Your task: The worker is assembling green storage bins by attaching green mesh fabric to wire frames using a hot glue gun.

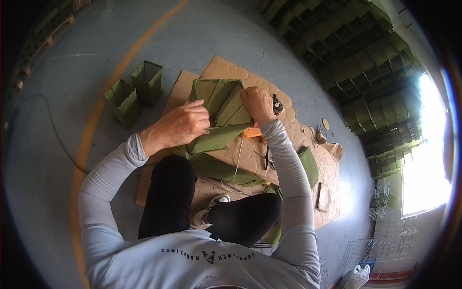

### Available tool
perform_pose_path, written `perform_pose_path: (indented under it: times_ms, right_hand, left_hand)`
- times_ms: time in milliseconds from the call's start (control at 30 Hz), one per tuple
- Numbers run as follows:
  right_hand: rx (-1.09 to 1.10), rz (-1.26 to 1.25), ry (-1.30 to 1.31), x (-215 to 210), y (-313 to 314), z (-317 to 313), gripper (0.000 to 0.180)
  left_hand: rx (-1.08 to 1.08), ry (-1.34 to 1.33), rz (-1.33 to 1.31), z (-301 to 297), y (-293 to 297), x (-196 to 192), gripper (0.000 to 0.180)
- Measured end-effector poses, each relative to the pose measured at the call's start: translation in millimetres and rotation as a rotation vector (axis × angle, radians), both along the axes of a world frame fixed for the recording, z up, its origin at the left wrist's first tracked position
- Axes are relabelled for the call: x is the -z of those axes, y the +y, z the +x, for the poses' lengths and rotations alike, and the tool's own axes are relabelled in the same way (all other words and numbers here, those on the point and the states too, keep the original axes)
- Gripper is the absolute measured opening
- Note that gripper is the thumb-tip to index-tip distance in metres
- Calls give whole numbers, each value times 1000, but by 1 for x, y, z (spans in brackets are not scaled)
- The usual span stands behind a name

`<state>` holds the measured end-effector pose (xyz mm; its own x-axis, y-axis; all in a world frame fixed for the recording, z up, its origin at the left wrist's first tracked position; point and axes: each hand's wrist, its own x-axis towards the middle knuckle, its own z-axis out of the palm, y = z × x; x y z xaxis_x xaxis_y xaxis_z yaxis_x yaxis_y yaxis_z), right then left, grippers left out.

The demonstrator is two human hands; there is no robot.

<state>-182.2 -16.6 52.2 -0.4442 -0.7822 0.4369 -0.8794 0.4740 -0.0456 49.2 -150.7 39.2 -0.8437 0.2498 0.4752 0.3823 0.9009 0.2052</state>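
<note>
The floor [53, 202] is grey, with brown cardboard sheets [231, 67] laid on it as the work surface; circular marks show on the sheets. At the far left, a thin dark cable [51, 118] runs toward an orange line [87, 139] painted on the floor. Just right of the line, two green open-topped boxes [147, 83] stand upright, close together. The left hand [186, 123] is at the near left side of a green box [211, 91], fingers bent; whether it grips cannot be told. That box lies above the cardboard, between both hands, its open side toward the person, a panel angled out below. An orange glue gun [252, 132] rests just below it. The right hand [259, 103] is closed over the box's upper right edge. Scissors [268, 158] lie near the right forearm. Farther right, green boxes are stacked in rows [349, 53] beside a bright window [426, 159].
</note>
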Motion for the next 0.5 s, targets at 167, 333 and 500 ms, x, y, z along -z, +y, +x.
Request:
perform_pose_path:
  times_ms: [167, 333, 500]
  right_hand:
    - [65, 113, -320, -9, 6, 6, 44]
    - [70, 76, -214, -4, 8, 8, 49]
    - [23, -76, -620, -13, 23, 14, 43]
  left_hand:
    - [-91, 162, 27, 3, -4, 8, 13]
    - [-40, 94, 81, 1, -6, 7, 12]
    - [-51, 147, 357, -17, -27, -13, 9]
